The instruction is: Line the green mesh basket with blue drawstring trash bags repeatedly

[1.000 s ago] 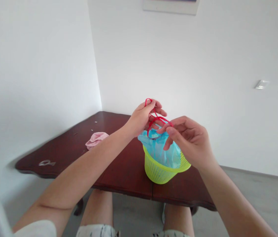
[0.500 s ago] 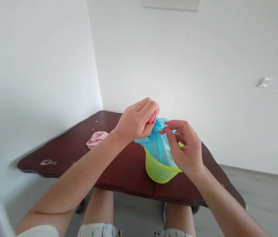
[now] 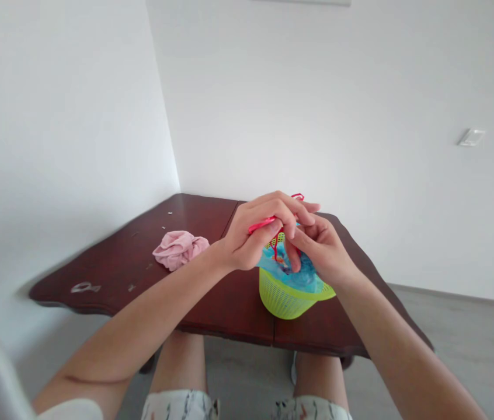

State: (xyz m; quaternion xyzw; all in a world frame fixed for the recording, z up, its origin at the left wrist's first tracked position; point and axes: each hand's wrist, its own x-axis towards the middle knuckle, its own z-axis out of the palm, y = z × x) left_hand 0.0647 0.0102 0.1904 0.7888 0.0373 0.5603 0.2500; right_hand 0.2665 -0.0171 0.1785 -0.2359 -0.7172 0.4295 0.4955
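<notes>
A blue, thin plastic bag (image 3: 306, 280) with a print on it sits in the mouth of a yellow-green plastic basket (image 3: 284, 300). My left hand (image 3: 264, 227) is closed on a red drawstring (image 3: 262, 224) above the basket, its loop lying across the fingers. My right hand (image 3: 323, 245) meets it from the right, fingers bent and pinching at the bag's gathered top. Overlapping fingers hide exactly what the right fingertips grip. More red cord hangs below the hands and sticks up behind them.
A crumpled pink cloth (image 3: 179, 249) lies on the dark red wooden table (image 3: 229, 303), left of the basket. Small scraps and a pale mark show on the tabletop. White walls (image 3: 338, 116) rise behind and to the left. My legs are under the front edge.
My right hand has moved left to meet the left hand over the bag. The bag's top has sunk lower into the basket, and more red drawstring shows around my fingers.
</notes>
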